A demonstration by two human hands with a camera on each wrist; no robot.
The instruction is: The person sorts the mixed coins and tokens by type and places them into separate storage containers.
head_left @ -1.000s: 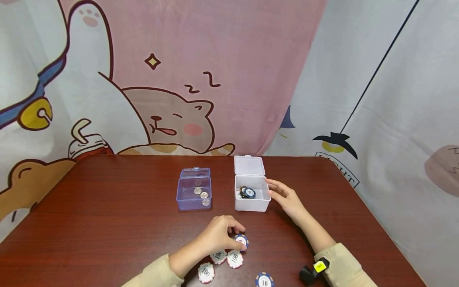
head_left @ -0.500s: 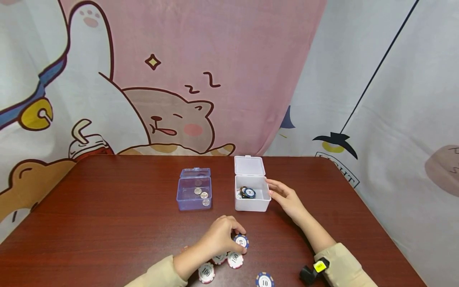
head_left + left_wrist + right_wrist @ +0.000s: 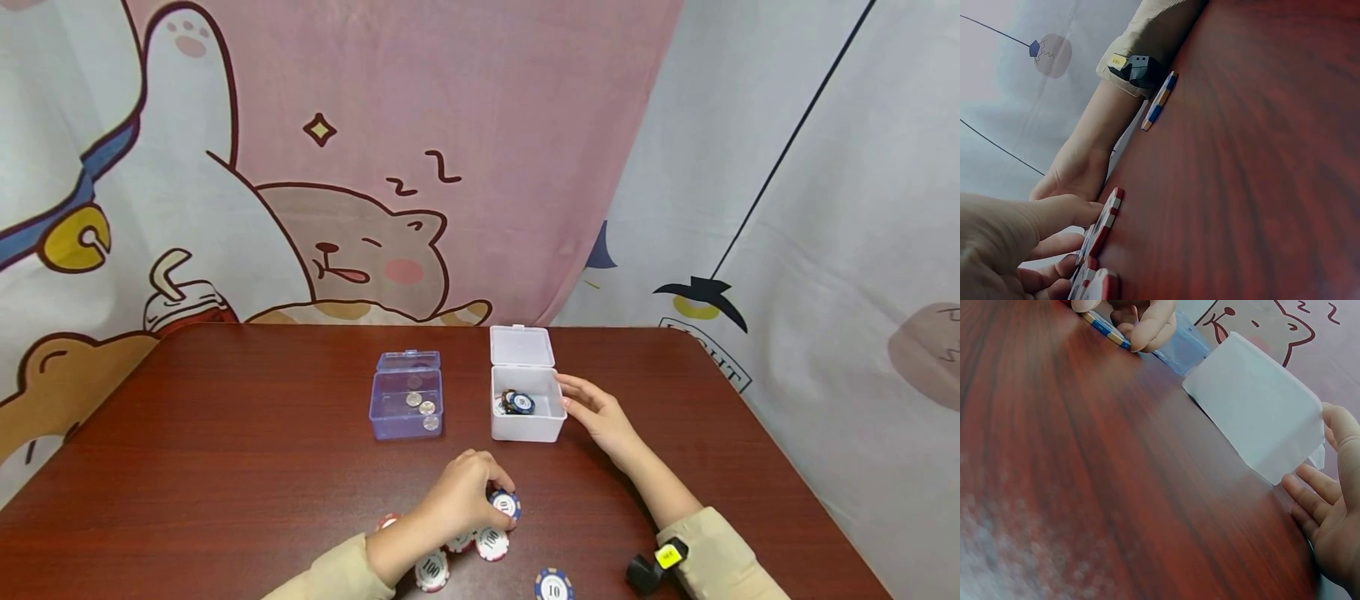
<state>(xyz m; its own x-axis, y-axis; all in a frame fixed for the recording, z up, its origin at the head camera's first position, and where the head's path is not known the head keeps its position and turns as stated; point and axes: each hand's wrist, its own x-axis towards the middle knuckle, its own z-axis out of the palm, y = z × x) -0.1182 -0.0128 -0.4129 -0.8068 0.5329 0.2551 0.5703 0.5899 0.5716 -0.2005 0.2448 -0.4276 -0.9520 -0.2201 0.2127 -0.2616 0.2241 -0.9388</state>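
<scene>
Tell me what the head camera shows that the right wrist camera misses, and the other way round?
Only the head view shows the coins in the blue box, the chips inside the white box, the 100 chips and the lone 10 chip near the table's front edge. Only the right wrist view shows the white box's outer wall up close, with the right hand open beside it. Both show the left hand pinching a blue-edged chip on the red-brown table.

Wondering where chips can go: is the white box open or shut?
Open: the white box has its lid standing up behind, and chips show inside.
</scene>
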